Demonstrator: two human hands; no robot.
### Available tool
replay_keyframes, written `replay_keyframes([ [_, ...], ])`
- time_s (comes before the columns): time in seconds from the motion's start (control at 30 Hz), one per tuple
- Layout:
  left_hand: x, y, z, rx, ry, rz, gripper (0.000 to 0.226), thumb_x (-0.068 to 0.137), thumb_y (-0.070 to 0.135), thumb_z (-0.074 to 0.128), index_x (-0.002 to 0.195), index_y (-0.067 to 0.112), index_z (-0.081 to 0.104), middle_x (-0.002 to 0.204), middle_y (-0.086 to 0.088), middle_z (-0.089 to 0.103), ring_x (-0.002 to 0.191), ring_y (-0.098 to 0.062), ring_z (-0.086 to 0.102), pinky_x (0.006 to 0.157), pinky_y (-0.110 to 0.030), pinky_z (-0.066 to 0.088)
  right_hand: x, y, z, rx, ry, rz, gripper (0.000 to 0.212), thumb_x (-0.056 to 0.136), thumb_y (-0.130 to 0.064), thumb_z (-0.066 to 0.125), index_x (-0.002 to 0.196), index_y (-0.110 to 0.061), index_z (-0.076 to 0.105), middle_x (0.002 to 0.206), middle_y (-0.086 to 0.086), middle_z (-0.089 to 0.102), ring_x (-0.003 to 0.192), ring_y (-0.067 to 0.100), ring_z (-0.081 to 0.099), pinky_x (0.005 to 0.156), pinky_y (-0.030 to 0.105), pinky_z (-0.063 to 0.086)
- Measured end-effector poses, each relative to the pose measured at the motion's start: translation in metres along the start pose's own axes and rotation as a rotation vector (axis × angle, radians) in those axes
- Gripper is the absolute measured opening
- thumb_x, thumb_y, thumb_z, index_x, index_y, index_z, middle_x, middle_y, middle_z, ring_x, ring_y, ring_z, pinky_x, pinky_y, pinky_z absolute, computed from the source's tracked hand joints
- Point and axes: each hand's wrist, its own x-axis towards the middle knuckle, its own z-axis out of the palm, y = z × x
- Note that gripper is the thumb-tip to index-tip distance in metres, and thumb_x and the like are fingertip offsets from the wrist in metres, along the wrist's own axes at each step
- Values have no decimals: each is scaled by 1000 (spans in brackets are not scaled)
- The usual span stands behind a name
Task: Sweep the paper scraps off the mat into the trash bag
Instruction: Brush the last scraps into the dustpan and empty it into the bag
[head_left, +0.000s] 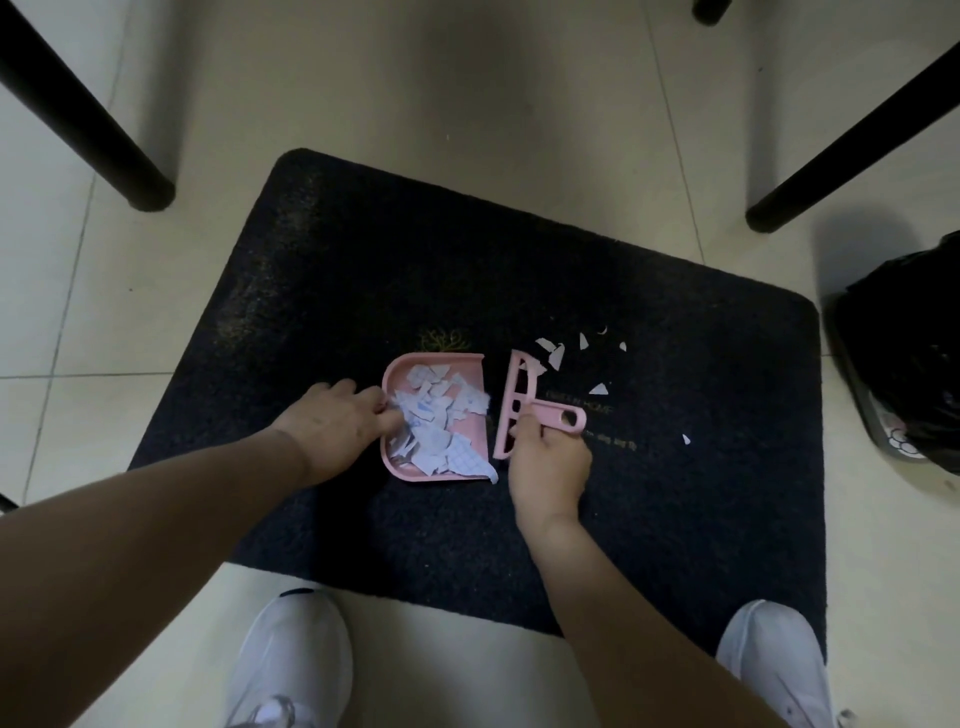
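A pink dustpan (470, 366) lies on the black mat (363, 270), piled with white paper scraps (434, 418). My left hand (337, 421) grips the dustpan's left side. Just right of the pan's open edge stands a small pink brush (514, 402), and my right hand (548, 462) is closed around its handle. Several loose scraps (556, 356) lie on the mat beyond the brush, and one scrap (686, 439) lies alone further right. The black trash bag (904, 332) sits off the mat's right edge.
Black furniture legs stand on the tiled floor at the upper left (93, 130) and upper right (841, 150). My white shoes are at the bottom: the left shoe (291, 654) is on the tiles, the right shoe (769, 654) on the mat's near corner.
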Motion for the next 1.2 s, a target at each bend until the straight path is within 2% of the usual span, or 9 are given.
replay_keyframes([
  [0.1,1,1,0,-8,-2,8,43,96,23,39,135,40,30,134,0,38,109,-25,47,89,-39,43,0,-11,-4,80,-25,2,29,92,-17,54,65,-14,64,62,-4,61,50,-2,55,46,12,40],
  [0.17,1,-1,0,-11,2,7,43,97,23,40,135,40,30,134,0,39,109,-25,48,89,-39,43,2,-18,-12,121,13,-4,31,92,-16,55,62,-15,62,60,-7,60,48,-4,55,45,9,40],
  [0.43,2,-1,2,-16,7,16,44,96,22,40,135,41,29,135,0,38,110,-25,48,91,-39,44,15,-5,-20,-157,166,-37,36,94,-25,49,74,1,66,71,11,65,69,28,62,64,35,51],
  [0.53,3,-2,3,-21,7,16,45,96,22,41,135,41,29,134,0,39,109,-25,48,91,-39,44,3,6,-10,-233,85,-41,36,94,-25,49,71,-1,62,72,12,62,64,25,58,53,25,41],
  [0.67,3,-2,4,-19,11,20,43,96,23,41,134,41,30,132,0,39,108,-25,48,90,-39,45,-10,0,-2,22,-24,40,29,93,-20,55,69,-8,66,70,2,66,62,13,60,52,20,40],
  [0.8,4,-3,6,-19,22,18,43,96,23,42,134,39,31,131,0,41,106,-25,49,89,-39,45,-1,-13,-16,147,82,23,34,93,-16,55,59,-20,61,63,-5,62,59,7,57,48,12,41],
  [0.93,4,-2,7,-17,24,18,43,96,23,41,134,39,30,131,0,40,106,-24,49,88,-39,45,5,-8,-20,-34,167,-6,35,94,-20,50,63,-11,62,67,4,62,65,19,58,58,24,41],
  [1.03,4,-1,6,-24,22,14,43,96,23,42,134,40,31,131,0,40,105,-24,49,88,-38,45,1,4,-8,-131,104,4,35,94,-24,49,72,-2,65,76,13,65,69,26,61,61,28,43],
  [1.2,3,-1,4,-22,16,17,43,96,24,43,134,39,30,132,-1,40,106,-24,48,88,-39,45,-9,-5,-2,111,-14,39,26,93,-18,55,72,-11,68,72,0,67,64,8,61,53,15,43],
])
